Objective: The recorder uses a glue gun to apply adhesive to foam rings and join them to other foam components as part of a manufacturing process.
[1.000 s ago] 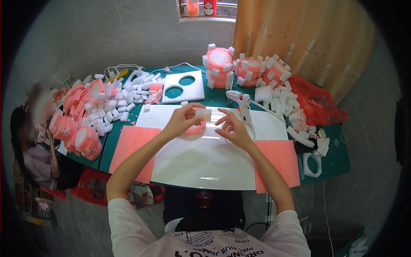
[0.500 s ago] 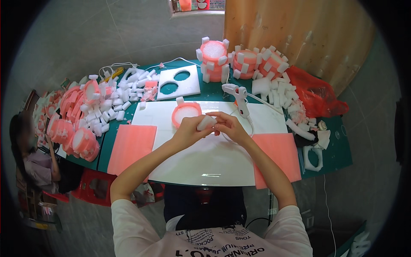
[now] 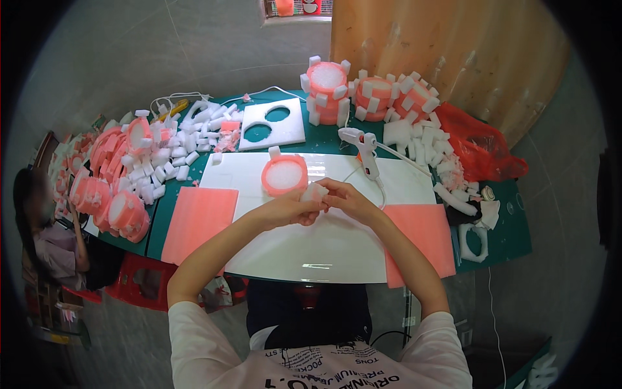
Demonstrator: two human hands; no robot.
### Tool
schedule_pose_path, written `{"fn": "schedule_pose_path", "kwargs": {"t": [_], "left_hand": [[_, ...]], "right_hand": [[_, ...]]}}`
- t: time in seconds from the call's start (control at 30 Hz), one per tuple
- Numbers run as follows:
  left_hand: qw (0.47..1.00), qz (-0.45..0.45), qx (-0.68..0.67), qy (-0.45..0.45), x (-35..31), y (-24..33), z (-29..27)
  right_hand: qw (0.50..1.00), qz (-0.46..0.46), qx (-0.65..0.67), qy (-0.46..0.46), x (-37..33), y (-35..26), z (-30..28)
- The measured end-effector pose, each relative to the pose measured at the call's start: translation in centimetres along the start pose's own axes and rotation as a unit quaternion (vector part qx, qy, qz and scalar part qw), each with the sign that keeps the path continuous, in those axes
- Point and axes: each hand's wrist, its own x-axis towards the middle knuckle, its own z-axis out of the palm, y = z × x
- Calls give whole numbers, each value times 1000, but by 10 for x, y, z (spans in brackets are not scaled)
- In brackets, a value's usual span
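Lettered shirt (image 3: 317, 364), foam (image 3: 313, 193) between fingers (image 3: 337, 188)

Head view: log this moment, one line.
left grip: white foam block; right grip: at block's edge; pink-rimmed foam disc: on white board

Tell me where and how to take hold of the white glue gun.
The glue gun is probably best taken around the middle of its handle, coming from the person's side: the handle slants that way, while the white rod runs off right from the upper body. Mind the cord at the handle's lower end.
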Motion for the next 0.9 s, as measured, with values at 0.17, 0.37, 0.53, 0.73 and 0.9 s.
{"fn": "schedule_pose_path", "kwargs": {"t": [0.17,0.37,0.53,0.73,0.9], "left_hand": [[994,-24,96,-49,-3,-11,5],[936,118,301,142,-11,19,-46],[850,226,314,358,12,4,-112],[795,217,429,369,41,-45,-141],[862,148,363,322,45,-32,-120]], "right_hand": [[997,56,52,9,0,-6,6],[987,66,115,88,-2,-10,-9],[987,56,-31,149,2,-8,-3],[957,-22,-242,161,4,8,-10],[893,-136,-412,121,1,-6,-1]]}}
